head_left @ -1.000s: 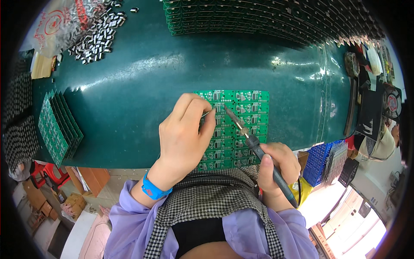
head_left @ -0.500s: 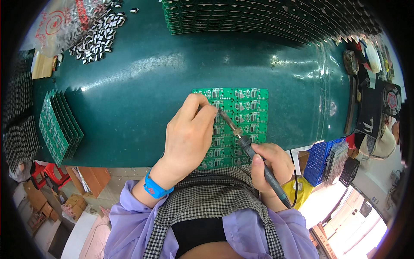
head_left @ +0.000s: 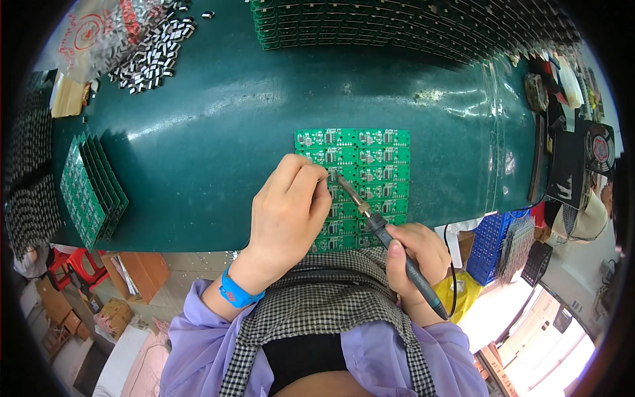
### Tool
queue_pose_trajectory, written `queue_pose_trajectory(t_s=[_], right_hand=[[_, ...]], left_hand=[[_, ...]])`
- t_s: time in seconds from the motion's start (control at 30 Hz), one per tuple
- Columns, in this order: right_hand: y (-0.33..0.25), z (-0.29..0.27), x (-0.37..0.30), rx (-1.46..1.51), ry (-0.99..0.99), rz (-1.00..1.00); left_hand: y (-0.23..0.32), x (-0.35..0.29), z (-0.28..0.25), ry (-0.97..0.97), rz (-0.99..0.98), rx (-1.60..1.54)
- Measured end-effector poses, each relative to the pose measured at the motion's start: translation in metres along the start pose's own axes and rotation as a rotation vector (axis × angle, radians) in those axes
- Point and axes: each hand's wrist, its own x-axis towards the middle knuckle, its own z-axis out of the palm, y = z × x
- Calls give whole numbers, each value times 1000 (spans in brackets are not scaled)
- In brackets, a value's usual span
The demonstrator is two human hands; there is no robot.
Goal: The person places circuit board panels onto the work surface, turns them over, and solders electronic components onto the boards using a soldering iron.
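A green circuit board panel [head_left: 383, 155], divided into two columns of small repeated boards, lies flat at the table's near edge. My right hand [head_left: 418, 255] grips a soldering iron [head_left: 378, 225] by its dark handle. The iron's metal tip slants up and left, reaching a component in the left column, third row from the far edge. Close by that tip, my left hand [head_left: 289, 208] is closed in a pinch over the left column. Its fingers hide whatever they hold. A blue band circles my left wrist.
Small silver-and-black components [head_left: 153, 63] lie heaped at the far left beside a clear plastic bag [head_left: 89, 33]. Several similar panels [head_left: 89, 195] stand upright at the left. Rows of stacked panels [head_left: 397, 26] line the far side. A fan [head_left: 600, 152] and a blue crate [head_left: 495, 245] are at right.
My left hand and the iron's tip have moved nearer to me along the left column, about one row down. More of the panel's far rows now shows.
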Motion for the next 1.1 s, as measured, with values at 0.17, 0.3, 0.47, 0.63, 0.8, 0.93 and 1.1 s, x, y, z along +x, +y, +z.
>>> queue_pose_trajectory(t_s=[0.17,0.3,0.47,0.63,0.8,0.93,1.1], right_hand=[[-2,1,-2,14,6,-13],[-4,2,-7,7,11,-30],[-7,-4,-13,-1,59,-58],[-7,-4,-18,10,56,-43],[-6,-2,-20,5,36,-37],[-8,0,-22,-14,43,-51],[-11,-2,-28,-6,56,-48]], left_hand=[[1,-1,0,-9,32,16],[2,-5,-2,-46,60,92],[3,-12,-6,-13,31,30],[4,-19,-3,-11,40,-32],[4,-21,1,10,72,29],[6,-22,1,-22,81,12],[9,-29,-3,-54,38,83]])
